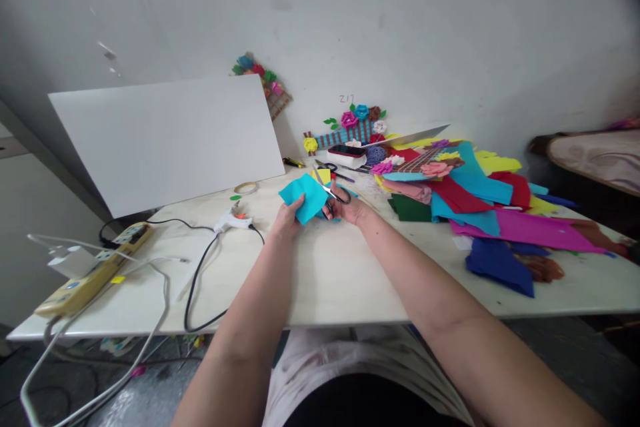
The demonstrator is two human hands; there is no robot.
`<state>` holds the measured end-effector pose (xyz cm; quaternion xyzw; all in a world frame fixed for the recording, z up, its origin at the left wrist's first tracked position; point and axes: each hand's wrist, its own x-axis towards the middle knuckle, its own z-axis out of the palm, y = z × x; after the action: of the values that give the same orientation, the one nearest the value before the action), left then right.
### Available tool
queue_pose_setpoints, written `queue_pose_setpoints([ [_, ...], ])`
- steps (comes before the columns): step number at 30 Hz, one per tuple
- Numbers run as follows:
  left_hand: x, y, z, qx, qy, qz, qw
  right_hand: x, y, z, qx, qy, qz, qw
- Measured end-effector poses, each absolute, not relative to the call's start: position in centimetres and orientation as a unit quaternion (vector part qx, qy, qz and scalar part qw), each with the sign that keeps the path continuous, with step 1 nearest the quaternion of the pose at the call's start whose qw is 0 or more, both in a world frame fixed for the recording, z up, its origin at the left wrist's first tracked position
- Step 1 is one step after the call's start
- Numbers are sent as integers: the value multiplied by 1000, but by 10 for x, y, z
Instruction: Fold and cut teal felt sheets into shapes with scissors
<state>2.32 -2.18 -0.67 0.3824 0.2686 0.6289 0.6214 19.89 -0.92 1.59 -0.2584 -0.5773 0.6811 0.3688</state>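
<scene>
My left hand pinches a turquoise sheet, thin like craft paper or felt, and holds it up over the table's middle. Black-handled scissors are gripped in my right hand, with fingers in the loops. Their blades point up and left at the sheet's right edge; whether they bite into it I cannot tell. Beneath the scissors lies more turquoise material, mostly hidden by my right hand. A small yellow piece shows just behind the blades.
On the left are a white glue gun, a tape roll and a power strip with cables. A white board leans on the wall. Coloured sheets pile up at right. Behind sit a phone and a flower-decorated fence.
</scene>
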Motion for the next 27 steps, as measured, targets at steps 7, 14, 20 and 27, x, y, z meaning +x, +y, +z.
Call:
queue_pose_setpoints([
  [7,25,-23,-6,393,277,622,618,196,-10,14,-240,-578,677,388],
  [14,25,-23,-8,392,278,622,618,193,-9,13,-250,-569,671,404],
  [20,25,-21,-10,400,272,614,623,193,-8,11,-263,-555,675,409],
  [27,26,-21,-9,362,301,636,612,192,-12,14,-278,-538,668,432],
])
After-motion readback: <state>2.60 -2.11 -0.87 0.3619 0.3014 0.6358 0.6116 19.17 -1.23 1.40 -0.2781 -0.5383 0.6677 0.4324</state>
